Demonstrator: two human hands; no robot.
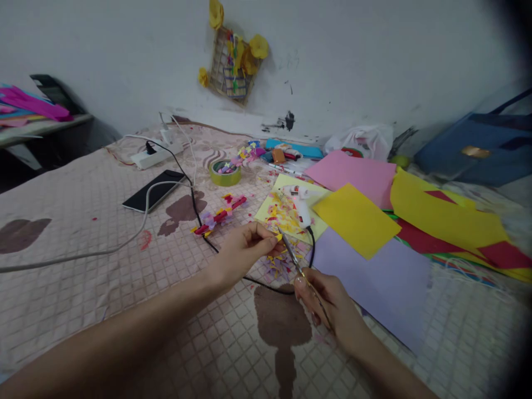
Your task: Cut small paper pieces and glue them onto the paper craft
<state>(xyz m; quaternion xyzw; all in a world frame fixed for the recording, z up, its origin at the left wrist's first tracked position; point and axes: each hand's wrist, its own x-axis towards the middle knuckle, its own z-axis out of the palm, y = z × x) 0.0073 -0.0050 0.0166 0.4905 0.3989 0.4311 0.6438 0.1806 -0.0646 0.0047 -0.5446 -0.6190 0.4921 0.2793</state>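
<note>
Head view: left hand (245,249) reaches in from lower left, palm side down, thumb and forefinger pinched shut on yellow scrap (279,236). Right hand (326,299), lower and to the right, fingers closed round slim metal tool (293,258), tip slanting up-left beside scrap. Glue gun (300,206) lies just beyond.

Phone (152,193): black, I see it lying flat
Bag (453,133): blue, far right (I like its shiny clasp (476,151))
Wall (353,66): hanging (218,61) with yellow flowers (259,46)
</note>
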